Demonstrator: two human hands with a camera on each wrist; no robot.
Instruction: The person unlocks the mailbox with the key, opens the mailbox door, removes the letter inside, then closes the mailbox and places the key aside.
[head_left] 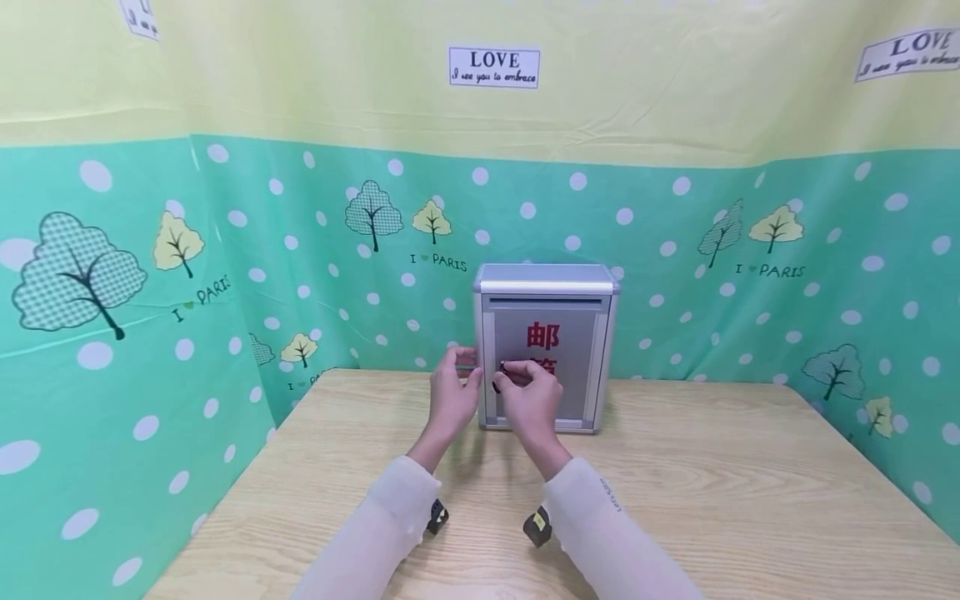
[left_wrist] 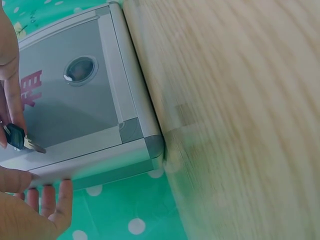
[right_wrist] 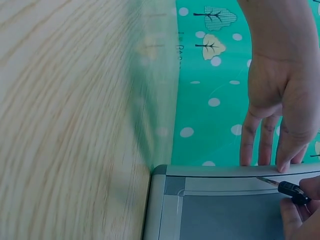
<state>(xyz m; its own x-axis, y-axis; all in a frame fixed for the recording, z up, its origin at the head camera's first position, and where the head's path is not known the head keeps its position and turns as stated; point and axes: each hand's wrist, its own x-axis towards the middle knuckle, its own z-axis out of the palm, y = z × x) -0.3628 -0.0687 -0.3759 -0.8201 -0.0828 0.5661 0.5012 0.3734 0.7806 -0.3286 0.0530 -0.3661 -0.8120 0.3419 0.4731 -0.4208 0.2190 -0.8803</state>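
A silver-framed grey mailbox [head_left: 573, 367] with red characters stands upright on the wooden table. My right hand [head_left: 534, 398] is in front of its left part and pinches a black-headed key [left_wrist: 16, 137] between thumb and fingers. In the left wrist view, the key's metal blade lies close over the front frame. The right wrist view also shows the key [right_wrist: 290, 189] angled toward the box's side edge. My left hand [head_left: 453, 396] rests at the left side of the mailbox, its fingers extended along the side and its thumb near the front edge.
The mailbox has a dark slot [head_left: 545, 301] near its top and a round window [left_wrist: 81, 70] on its front. Behind it hangs a green and yellow curtain [head_left: 645, 217] with dots and trees. The wooden table [head_left: 712, 467] extends on both sides. Both wrists wear dark straps.
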